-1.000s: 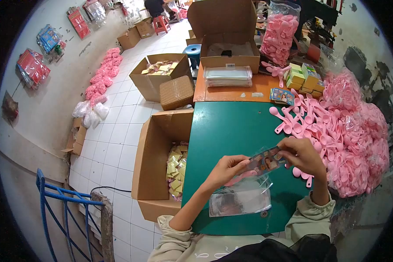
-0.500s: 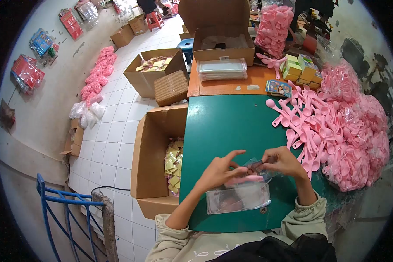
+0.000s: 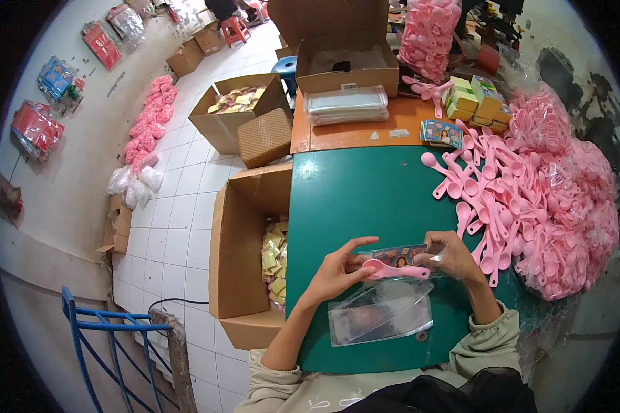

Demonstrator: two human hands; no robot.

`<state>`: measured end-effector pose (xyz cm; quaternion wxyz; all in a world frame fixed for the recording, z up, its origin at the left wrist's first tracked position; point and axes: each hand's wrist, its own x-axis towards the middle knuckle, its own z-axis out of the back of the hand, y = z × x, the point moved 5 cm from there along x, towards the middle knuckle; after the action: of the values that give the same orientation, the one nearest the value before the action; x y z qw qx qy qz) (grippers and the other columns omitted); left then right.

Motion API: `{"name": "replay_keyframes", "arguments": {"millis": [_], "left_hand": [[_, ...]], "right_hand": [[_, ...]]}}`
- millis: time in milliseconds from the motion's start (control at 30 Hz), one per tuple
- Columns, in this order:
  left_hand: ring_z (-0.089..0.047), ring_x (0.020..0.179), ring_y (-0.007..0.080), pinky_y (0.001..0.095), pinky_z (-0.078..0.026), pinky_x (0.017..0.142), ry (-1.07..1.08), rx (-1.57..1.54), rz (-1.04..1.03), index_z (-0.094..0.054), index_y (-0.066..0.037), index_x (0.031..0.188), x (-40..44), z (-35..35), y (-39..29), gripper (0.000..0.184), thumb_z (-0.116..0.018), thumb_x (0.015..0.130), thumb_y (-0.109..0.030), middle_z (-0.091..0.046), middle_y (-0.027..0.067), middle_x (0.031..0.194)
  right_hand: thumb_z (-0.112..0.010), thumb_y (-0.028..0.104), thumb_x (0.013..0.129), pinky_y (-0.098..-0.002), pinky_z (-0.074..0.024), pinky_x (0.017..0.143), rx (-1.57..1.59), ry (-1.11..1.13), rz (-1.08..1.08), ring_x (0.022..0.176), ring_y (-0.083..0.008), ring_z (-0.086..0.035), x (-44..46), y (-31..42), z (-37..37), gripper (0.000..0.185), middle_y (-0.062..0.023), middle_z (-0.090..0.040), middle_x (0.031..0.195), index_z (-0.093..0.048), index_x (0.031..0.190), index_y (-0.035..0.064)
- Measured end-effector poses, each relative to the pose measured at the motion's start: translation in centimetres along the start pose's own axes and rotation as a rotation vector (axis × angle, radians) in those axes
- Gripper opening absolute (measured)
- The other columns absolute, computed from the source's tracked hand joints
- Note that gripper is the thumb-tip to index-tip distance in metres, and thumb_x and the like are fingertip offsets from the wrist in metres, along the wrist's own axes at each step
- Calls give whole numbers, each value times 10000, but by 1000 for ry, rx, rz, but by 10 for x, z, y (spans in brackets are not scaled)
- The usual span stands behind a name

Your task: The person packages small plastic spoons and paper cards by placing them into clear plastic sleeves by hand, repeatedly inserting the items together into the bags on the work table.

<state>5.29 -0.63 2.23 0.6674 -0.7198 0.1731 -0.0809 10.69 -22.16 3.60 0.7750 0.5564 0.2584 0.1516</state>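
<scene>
A pink measuring spoon (image 3: 405,272) is pinched between the thumb and fingers of my left hand (image 3: 337,274), its handle pointing right. Just behind it, a small printed card (image 3: 399,256) shows through a clear plastic bag. My right hand (image 3: 453,256) has its fingers closed on the right end of that bag. My left fingers also seem to touch the bag's other end. Below my hands lie flat clear bags (image 3: 375,320), the top one slanting upward. Many loose pink spoons (image 3: 486,186) are heaped to the right of my right hand.
Full bags of pink spoons (image 3: 565,227) stand along the right edge of the green table (image 3: 351,199). Beyond are printed cards (image 3: 441,134), small yellow-green boxes (image 3: 472,107) and stacked clear sleeves (image 3: 348,104). An open carton (image 3: 238,241) with yellow packets stands left of the table.
The card now lies flatter and shows its printed face inside the clear bag, with the spoon in front of it. The top bag on the pile has lifted askew. The view has shifted slightly.
</scene>
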Motion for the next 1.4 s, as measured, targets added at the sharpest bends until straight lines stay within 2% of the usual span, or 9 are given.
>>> {"name": "replay_keyframes", "arguments": {"millis": [300,367,467,500,567,667,1067,1267,1400], "left_hand": [[-598,909,128,269,-498,794,-1,7,-18,-374,-64,1332,-2,1,-9,569,-646,832,-79,-644,116,983],[-610,915,149,282,-505,797,-32,84,-41,-356,-71,1343,-2,1,-9,593,-651,829,-92,-638,132,1002],[-626,931,206,317,-520,797,-321,406,-118,-224,-104,1403,-4,5,-7,621,-575,892,-137,-616,179,1044],[-632,919,220,323,-525,782,-262,186,-21,-171,-107,1412,-3,1,1,620,-536,913,-151,-616,184,1039],[-644,893,247,337,-537,752,-139,-249,166,-64,-113,1428,-4,-10,13,621,-459,954,-180,-617,195,1029],[-641,903,245,335,-540,746,-41,-365,273,32,-132,1430,-9,-23,19,608,-374,980,-181,-614,192,1042],[-632,947,202,329,-534,782,-83,-142,124,-95,-126,1427,-13,-30,29,569,-408,954,-96,-630,178,1015],[-637,895,181,315,-532,807,-101,-304,255,-124,-115,1420,-14,-29,28,576,-452,946,-111,-630,145,951],[-624,893,193,339,-535,839,-102,-494,296,-155,-138,1410,-13,-25,33,538,-442,955,-127,-590,158,983]], "right_hand": [[-697,58,730,-213,-410,569,126,98,-59,647,-51,-505,-2,2,1,110,5,-577,688,-624,769,-13],[-686,49,734,-218,-425,584,41,-3,45,662,-64,-530,-2,9,4,98,-11,-595,712,-642,795,-13],[-676,47,747,-232,-451,609,-144,-264,210,679,-89,-568,-5,27,6,103,-41,-627,758,-653,831,-9],[-673,48,753,-237,-460,618,-216,-367,267,683,-98,-580,-7,36,6,107,-51,-638,776,-654,843,-7],[-684,60,744,-278,-479,699,-307,-278,361,757,-172,-616,-9,54,-7,246,-102,-646,886,-632,979,10],[-698,77,712,-319,-468,785,-389,-90,443,876,-242,-605,-12,64,-28,389,-119,-619,960,-595,1083,30],[-679,134,711,-385,-402,782,-682,194,466,935,-286,-493,-15,28,-63,221,-102,-486,910,-541,871,69],[-673,131,705,-395,-395,747,-737,126,533,902,-282,-489,-15,32,-71,203,-101,-479,880,-531,832,60],[-641,131,701,-389,-408,759,-975,12,675,856,-253,-505,-17,41,-80,161,-87,-486,834,-536,795,54]]}}
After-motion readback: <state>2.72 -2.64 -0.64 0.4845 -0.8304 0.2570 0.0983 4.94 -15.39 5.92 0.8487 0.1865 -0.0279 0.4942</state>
